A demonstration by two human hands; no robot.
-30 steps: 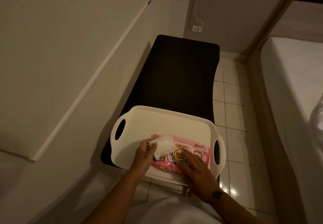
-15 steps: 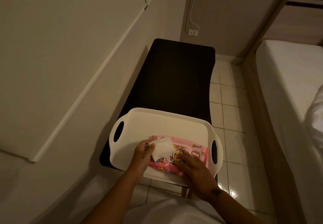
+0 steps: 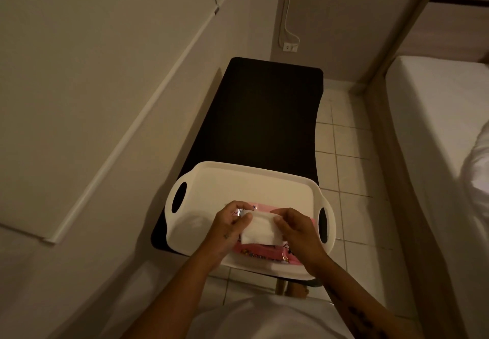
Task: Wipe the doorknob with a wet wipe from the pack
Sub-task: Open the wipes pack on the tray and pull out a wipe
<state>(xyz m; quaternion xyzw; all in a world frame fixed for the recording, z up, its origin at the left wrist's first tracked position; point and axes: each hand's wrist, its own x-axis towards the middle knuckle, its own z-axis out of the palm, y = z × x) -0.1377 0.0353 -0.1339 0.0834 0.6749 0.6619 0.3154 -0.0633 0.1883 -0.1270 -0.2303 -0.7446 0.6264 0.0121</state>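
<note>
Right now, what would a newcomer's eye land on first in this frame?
Probably both hands, left hand and right hand, holding a white wet wipe between them over the pink pack. The pack lies in a white tray on the near end of a dark bench along the wall.

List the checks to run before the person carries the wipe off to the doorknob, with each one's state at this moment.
1. Wipe free of the pack: ok, held above it.
2. Left hand and right hand both gripping the wipe: ok.
3. Wipe unfolded: not ok, it is a folded pad.
4. Pack flap resealed: cannot tell, hidden by the wipe.
5. Pack lying in the tray: ok.
6. Doorknob in sight: not ok, none visible.
</note>
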